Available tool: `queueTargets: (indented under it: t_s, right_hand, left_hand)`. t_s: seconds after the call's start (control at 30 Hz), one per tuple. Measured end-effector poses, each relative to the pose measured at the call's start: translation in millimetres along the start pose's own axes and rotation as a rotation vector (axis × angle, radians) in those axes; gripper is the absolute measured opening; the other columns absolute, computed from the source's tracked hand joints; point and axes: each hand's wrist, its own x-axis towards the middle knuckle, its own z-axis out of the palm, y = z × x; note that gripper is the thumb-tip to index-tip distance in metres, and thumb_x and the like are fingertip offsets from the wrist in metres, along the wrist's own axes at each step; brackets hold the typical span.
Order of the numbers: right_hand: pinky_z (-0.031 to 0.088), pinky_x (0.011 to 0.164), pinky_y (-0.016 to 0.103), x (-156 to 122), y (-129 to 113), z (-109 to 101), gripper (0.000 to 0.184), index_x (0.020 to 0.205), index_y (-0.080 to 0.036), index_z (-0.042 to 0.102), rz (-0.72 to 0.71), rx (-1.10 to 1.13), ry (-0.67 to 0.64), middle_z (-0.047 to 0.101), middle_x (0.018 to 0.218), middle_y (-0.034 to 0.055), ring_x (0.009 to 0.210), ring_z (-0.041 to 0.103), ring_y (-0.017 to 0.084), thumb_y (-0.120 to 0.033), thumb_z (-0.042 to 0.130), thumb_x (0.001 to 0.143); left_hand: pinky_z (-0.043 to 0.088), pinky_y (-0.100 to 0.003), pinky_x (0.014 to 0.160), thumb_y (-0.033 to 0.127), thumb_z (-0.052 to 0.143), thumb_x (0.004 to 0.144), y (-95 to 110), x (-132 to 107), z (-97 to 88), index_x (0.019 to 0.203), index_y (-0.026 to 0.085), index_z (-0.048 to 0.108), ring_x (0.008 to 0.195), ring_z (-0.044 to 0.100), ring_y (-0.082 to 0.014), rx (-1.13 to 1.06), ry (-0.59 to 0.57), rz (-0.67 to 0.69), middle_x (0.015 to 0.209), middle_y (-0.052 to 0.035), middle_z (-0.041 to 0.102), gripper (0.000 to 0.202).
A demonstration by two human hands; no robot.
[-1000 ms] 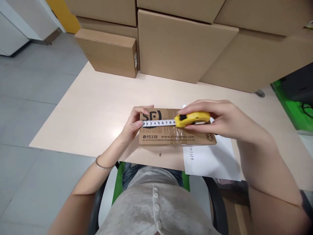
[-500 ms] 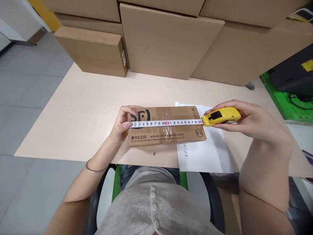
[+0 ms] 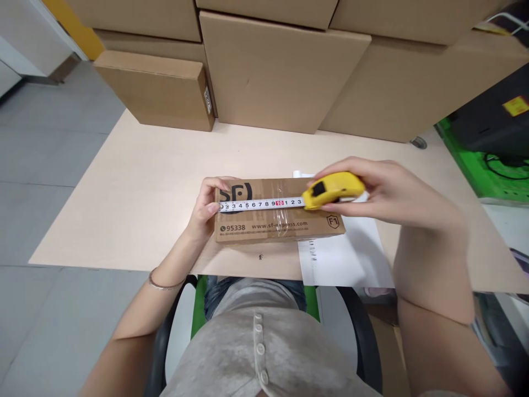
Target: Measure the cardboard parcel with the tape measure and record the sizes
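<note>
A brown cardboard box (image 3: 268,227) with a black SF logo and clear tape lies in front of me. My left hand (image 3: 208,205) grips its left end, the thumb pressing the tip of the white tape blade (image 3: 260,204) against that edge. Across the box's top runs the blade, with numbers visible to a little past the red 10. Its yellow tape measure case (image 3: 339,187) sits in my right hand (image 3: 372,187), fingers wrapped around it, over the right part of the box. White paper sheets (image 3: 347,262) lie partly under the box.
Large cardboard boxes (image 3: 281,71) stand along the back of the table (image 3: 132,182). A smaller flat carton (image 3: 157,96) leans there at the left. Dark equipment (image 3: 491,121) on a green surface (image 3: 463,165) is at the right. A chair armrest (image 3: 359,336) shows near my body.
My right hand has moved left with the tape measure case, which now overlaps the box. The visible blade is shorter, from about 20 to about 13. My left hand stays at the left end.
</note>
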Motion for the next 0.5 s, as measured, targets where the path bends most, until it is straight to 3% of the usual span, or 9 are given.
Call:
queueTargets:
  t_s: [0.17,0.27,0.33,0.43,0.5]
  right_hand:
    - [0.054,0.079,0.033,51.0,-30.8,40.6,0.037,0.123,-0.025,0.064,-0.165,0.021,-0.101,0.078,0.113,0.0024,0.093,0.073,0.022,-0.036,0.075,0.089]
    - [0.052,0.086,0.031,61.7,-46.4,57.7,0.035,0.129,-0.022,0.059,-0.259,0.087,-0.18,0.075,0.124,0.0045,0.105,0.071,0.02,-0.03,0.068,0.095]
    - [0.053,0.088,0.029,58.5,-51.4,61.0,0.036,0.131,-0.02,0.058,-0.317,0.166,-0.22,0.074,0.125,0.0049,0.106,0.07,0.018,-0.029,0.066,0.098]
    - [0.056,0.086,0.031,44.0,-45.5,55.0,0.036,0.126,-0.023,0.062,-0.325,0.264,-0.109,0.076,0.117,0.0034,0.102,0.073,0.019,-0.035,0.074,0.094]
    - [0.058,0.088,0.036,33.5,-32.5,47.8,0.038,0.121,-0.026,0.065,-0.217,0.293,0.058,0.076,0.118,0.0032,0.104,0.074,0.023,-0.039,0.081,0.088]
  left_hand:
    - [0.059,-0.037,0.09,0.058,0.068,0.091,-4.1,-5.2,1.9,0.109,0.029,0.067,0.106,0.072,-0.0227,0.16,0.019,0.1,0.113,-0.0024,0.074,0.034]
    - [0.06,-0.042,0.092,0.062,0.037,0.106,-3.7,-16.8,-2.3,0.125,0.03,0.062,0.11,0.071,-0.0243,0.449,-0.029,0.293,0.118,-0.0059,0.071,0.045]
    - [0.06,-0.045,0.093,0.06,0.028,0.109,1.1,-28.1,-6.7,0.137,0.028,0.059,0.114,0.07,-0.0261,0.59,-0.061,0.395,0.124,-0.009,0.069,0.052]
    - [0.062,-0.043,0.086,0.057,0.056,0.1,16.6,-45.4,-8.3,0.142,0.024,0.062,0.112,0.07,-0.0287,0.72,-0.12,0.5,0.125,-0.0124,0.068,0.053]
    - [0.062,-0.038,0.069,0.057,0.067,0.095,30.4,-54.7,-1.6,0.14,0.02,0.065,0.097,0.07,-0.0263,0.89,-0.135,0.601,0.116,-0.0128,0.069,0.059]
